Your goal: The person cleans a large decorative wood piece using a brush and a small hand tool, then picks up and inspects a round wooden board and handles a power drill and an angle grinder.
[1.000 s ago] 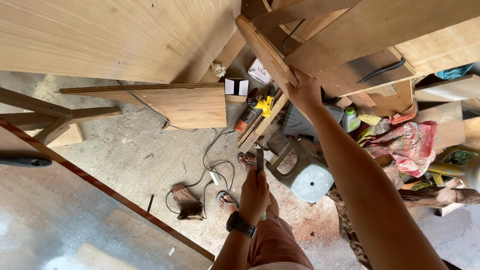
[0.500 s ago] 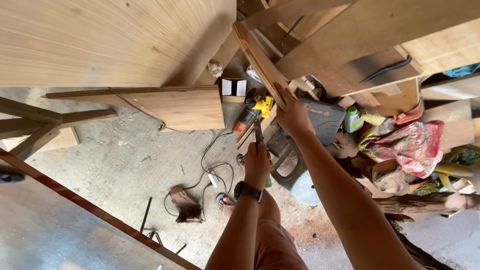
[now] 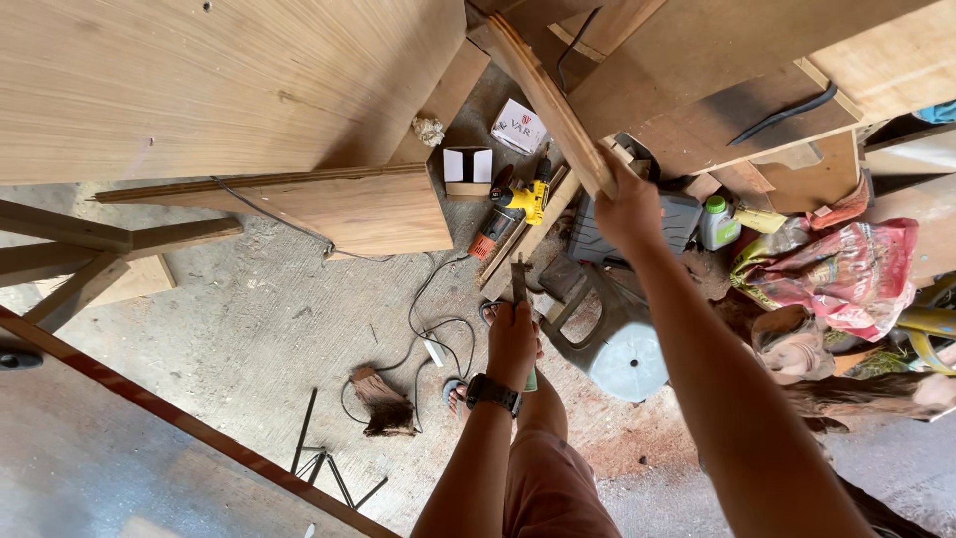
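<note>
Head view: rough grey concrete floor point(image 3: 249, 329), dusty, strewn with cables and pale plywood panels point(image 3: 199, 80). Right hand point(image 3: 627, 209) grips a long narrow wooden strip point(image 3: 548, 100), raised and tilted. Left hand point(image 3: 513, 339) clasps a slim dark hand tool point(image 3: 519, 282), upright below it.

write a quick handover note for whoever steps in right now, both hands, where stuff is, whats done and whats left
Left hand: closed around a slim hand tool, held upright at about waist height; a watch is on that wrist.
Right hand: raised, gripping the lower end of a long wooden strip that slants up toward the stacked plywood panels.
Nearby on the floor: yellow power drill, white cable, grey plastic stool.
Done: strip in hand, tool in hand.
Left: tool and strip have not yet met; nothing is fastened or cut as far as can be seen.
</note>
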